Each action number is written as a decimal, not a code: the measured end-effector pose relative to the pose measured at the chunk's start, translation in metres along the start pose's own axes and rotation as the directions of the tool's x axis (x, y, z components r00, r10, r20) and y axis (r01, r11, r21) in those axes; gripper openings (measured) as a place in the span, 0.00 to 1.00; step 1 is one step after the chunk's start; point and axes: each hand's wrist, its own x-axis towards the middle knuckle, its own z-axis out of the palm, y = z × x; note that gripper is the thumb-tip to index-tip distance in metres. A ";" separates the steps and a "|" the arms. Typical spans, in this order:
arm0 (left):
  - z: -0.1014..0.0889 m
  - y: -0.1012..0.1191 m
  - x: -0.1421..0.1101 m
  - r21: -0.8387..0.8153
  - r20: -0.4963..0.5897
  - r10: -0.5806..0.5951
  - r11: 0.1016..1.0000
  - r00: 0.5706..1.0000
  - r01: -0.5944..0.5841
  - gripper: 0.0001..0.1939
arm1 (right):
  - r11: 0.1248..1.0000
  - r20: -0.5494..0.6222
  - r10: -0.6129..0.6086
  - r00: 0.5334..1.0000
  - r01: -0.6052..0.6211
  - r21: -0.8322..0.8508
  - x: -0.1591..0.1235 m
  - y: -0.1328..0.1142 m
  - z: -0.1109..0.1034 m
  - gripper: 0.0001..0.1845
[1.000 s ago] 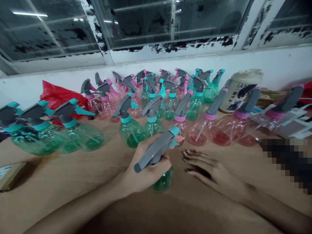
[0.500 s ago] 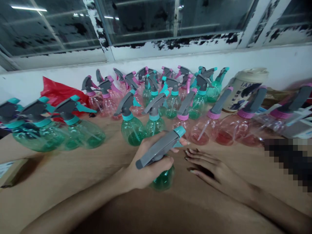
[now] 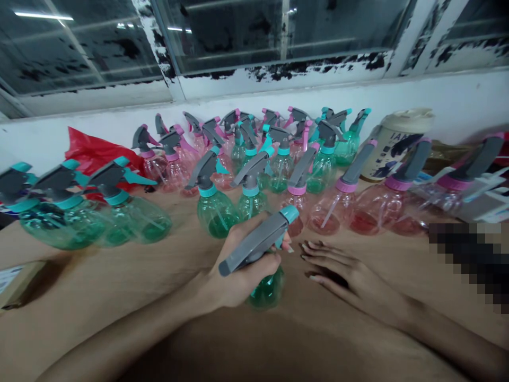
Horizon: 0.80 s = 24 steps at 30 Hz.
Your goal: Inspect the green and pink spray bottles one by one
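Note:
My left hand (image 3: 242, 265) is wrapped round the neck of a green spray bottle (image 3: 267, 289) with a grey head and a turquoise nozzle. Its fingertips curl about the trigger, and part of the bottle's body is hidden behind the hand. To the right, my right hand (image 3: 344, 268) lies on the wooden table (image 3: 302, 339) with its fingers stretched out and nothing in them. Beyond the hands stand a green spray bottle (image 3: 217, 212) with a turquoise collar and a pink spray bottle (image 3: 330, 215) with a pink collar.
Several more green bottles (image 3: 147, 223) line the left side. Pink bottles (image 3: 368, 209) continue to the right, before a large cream container (image 3: 397, 140). A red plastic bag (image 3: 91, 151) lies behind at left. A small cardboard box (image 3: 24, 284) sits at the left edge.
My left fingers have curled in from a more outstretched position toward the trigger of the spray bottle. My right hand stays in place. The view has shifted very slightly.

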 end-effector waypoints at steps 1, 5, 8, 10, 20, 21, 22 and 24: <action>0.000 -0.001 0.000 0.004 0.003 -0.008 1.000 1.000 0.008 0.10 | 1.000 0.000 0.001 1.000 -0.001 0.005 0.000 0.000 0.000 0.19; 0.001 -0.005 0.002 -0.017 0.048 -0.073 0.997 0.996 0.074 0.17 | 1.000 -0.009 0.002 1.000 -0.002 0.010 0.000 -0.001 -0.001 0.19; 0.002 -0.008 0.002 -0.054 0.054 -0.065 0.996 0.996 0.068 0.20 | 1.000 -0.011 0.003 1.000 -0.003 0.015 0.000 0.000 -0.001 0.19; 0.003 -0.009 0.001 -0.043 0.038 -0.067 0.997 0.997 0.069 0.20 | 1.000 -0.010 0.000 1.000 0.001 0.024 0.000 0.000 0.000 0.19; 0.002 -0.005 0.003 -0.075 0.044 -0.111 0.991 0.993 0.114 0.22 | 1.000 0.032 0.027 0.999 -0.028 0.015 0.000 -0.001 -0.002 0.20; 0.002 -0.004 0.003 -0.080 0.049 -0.105 0.991 0.993 0.109 0.22 | 0.999 0.031 0.028 0.999 -0.029 0.016 0.000 -0.001 -0.002 0.20; 0.002 -0.004 0.003 -0.084 0.053 -0.097 0.991 0.994 0.102 0.22 | 0.999 0.028 0.027 0.999 -0.028 0.021 0.000 0.000 -0.002 0.20; 0.001 -0.004 0.003 -0.083 0.059 -0.096 0.991 0.994 0.101 0.21 | 0.999 0.018 0.025 1.000 -0.025 0.037 0.000 0.000 -0.002 0.19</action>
